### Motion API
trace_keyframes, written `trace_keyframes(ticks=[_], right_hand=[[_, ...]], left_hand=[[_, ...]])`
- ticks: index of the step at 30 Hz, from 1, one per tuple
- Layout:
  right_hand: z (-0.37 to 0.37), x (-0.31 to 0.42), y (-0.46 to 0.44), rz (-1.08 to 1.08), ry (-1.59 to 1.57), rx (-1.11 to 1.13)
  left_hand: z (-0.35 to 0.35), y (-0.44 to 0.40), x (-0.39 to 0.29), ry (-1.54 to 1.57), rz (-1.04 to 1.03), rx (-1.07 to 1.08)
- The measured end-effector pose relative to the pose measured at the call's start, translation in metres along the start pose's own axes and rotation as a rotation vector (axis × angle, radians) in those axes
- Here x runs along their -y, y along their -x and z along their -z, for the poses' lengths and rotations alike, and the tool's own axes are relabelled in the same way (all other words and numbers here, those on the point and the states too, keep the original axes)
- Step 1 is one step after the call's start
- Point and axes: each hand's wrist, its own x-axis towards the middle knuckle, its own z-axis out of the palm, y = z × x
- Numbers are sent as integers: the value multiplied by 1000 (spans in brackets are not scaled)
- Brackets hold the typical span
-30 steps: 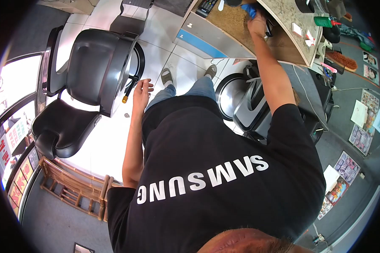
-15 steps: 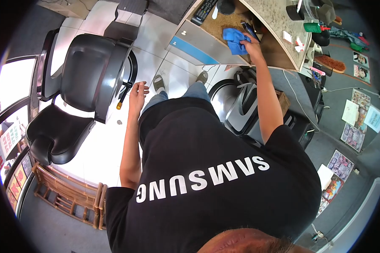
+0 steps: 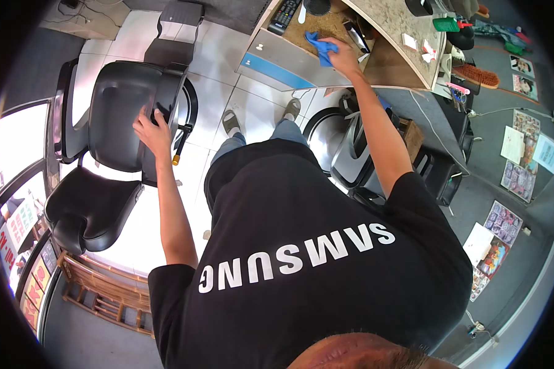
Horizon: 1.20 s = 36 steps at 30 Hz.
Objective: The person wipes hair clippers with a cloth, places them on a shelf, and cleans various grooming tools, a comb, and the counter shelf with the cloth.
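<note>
Right hand (image 3: 343, 56): fingers curled on blue cloth (image 3: 322, 50), at the cabinet (image 3: 393, 18) edge. Left hand (image 3: 154, 132): half-open, seemingly empty, over chair (image 3: 118, 114) left of cabinet, contact unclear. Shirt (image 3: 338, 301), before cabinet: I read "SAMSUNG," inverted.

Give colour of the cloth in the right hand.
The cloth is plain blue; head view shows it best.

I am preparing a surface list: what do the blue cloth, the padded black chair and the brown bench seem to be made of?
Blue cloth: probably fabric, matte, as it bunches in loose folds; fibre unclear.
Padded black chair: perhaps leather or vinyl, semi-gloss; its smooth surface catches highlights.
Brown bench: likely bamboo or cane, slightly shiny; it looks built from rounded poles.
</note>
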Motion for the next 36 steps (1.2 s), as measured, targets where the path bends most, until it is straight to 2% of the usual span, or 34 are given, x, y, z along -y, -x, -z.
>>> trace_keyframes(ticks=[1, 3, 5, 6, 8, 11, 14, 17, 18, 21, 22, 25, 26, 27, 28, 31, 33, 35, 36], right_hand=[[5, -4, 8, -10, 15, -136], [9, -21, 19, -27, 42, -418], [-5, -37, 21, -212, 208, -419], [-11, -42, 24, -311, 289, -420], [-44, -37, 33, 6, 579, -417], [-55, 0, 30, 270, 245, -366], [-18, 30, 34, 27, -272, -344], [-8, 13, 31, -111, -196, -609], [-17, 1, 28, -86, 21, -639], [-53, 1, 36, 224, 293, -513], [-51, 3, 34, 321, 165, -408], [-11, 32, 35, -325, -315, -191], [2, 30, 33, -340, -246, -330], [2, 7, 24, -202, -182, -556], [4, -18, 12, -118, -110, -692], [14, -55, -20, 19, 393, -776], [14, -42, -27, -117, 532, -452], [-7, -39, -29, -118, 649, -344], [-24, -45, -30, -49, 698, -410]], left_hand=[[-3, -4, 10, -61, 13, -12], [-24, 1, 44, -234, 72, 143], [-44, 10, 67, -376, 141, 338], [-48, 11, 70, -361, 136, 333], [-53, 8, 76, -345, 189, 399], [-52, -1, 79, -349, 240, 496], [-56, -4, 77, -393, 283, 553], [-52, -1, 52, -567, 303, 622], [-52, -1, 52, -542, 317, 636], [-56, -5, 59, -541, 335, 672], [-60, -7, 66, -557, 337, 693], [-63, -7, 72, -536, 366, 696], [-66, -8, 77, -541, 377, 704], [-69, -9, 79, -550, 376, 695], [-70, -8, 82, -561, 376, 688], [-69, -7, 83, -568, 367, 691], [-69, -4, 86, -576, 339, 682], [-69, -3, 92, -597, 301, 690], [-69, -4, 92, -587, 315, 699]])
